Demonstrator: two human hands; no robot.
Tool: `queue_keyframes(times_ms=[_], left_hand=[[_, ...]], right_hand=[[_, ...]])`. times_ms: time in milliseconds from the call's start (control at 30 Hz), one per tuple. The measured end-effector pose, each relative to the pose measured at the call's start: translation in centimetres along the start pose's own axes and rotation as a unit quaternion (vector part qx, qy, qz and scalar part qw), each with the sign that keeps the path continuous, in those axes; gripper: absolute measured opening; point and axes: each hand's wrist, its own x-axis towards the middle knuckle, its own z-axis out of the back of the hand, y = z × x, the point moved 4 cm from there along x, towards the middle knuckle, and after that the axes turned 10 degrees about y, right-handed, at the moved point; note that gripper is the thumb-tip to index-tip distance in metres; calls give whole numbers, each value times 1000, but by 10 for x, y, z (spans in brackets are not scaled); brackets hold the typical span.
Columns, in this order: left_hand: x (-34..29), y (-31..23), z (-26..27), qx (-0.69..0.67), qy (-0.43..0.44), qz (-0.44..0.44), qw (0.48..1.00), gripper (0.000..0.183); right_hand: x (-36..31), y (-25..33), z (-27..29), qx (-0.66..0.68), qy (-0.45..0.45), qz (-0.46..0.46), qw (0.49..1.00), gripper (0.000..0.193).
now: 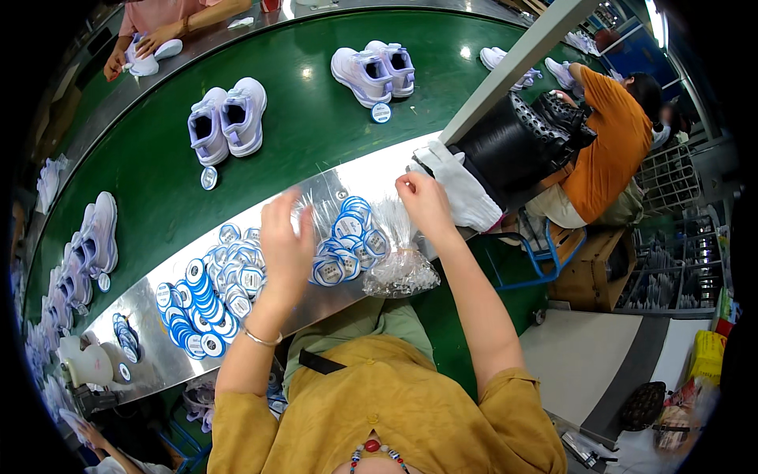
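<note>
My left hand (287, 241), smeared by motion, is raised over the round blue-and-white hang tags (249, 278) on the metal ledge. Its fingers look stretched out with the thumb apart, and I see nothing in them. Just above a bundle of clear plastic strings (401, 272) tied with a band, my right hand (426, 204) is closed in a pinch. What its fingertips hold, if anything, is too fine to make out. Between the hands lies a smaller pile of the same tags (347, 237), with loose clear strings (317, 212) fanning out beside it.
Pairs of pale lilac sneakers (229, 122) stand on the green belt (296, 87), some with a round tag attached. White gloves (462, 186) lie by a black bin (505, 142) at right. Two co-workers sit across and to the right. A white container (88, 363) stands at left.
</note>
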Motion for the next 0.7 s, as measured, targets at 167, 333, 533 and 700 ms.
queue_keyframes(times_ms=[167, 333, 533, 700], left_hand=[[-22, -61, -47, -60, 152, -153, 975, 35], [-23, -77, -87, 16, 212, -204, 956, 45], [-34, -73, -104, 54, 288, -204, 934, 58], [-39, -68, -106, 43, 310, -197, 929, 57]], right_hand=[[34, -17, -22, -115, 78, -71, 988, 18], [31, -12, -17, -29, 72, -32, 996, 14], [16, -11, -17, 26, -52, 104, 993, 12], [38, -32, 1, 125, -196, 32, 972, 10]])
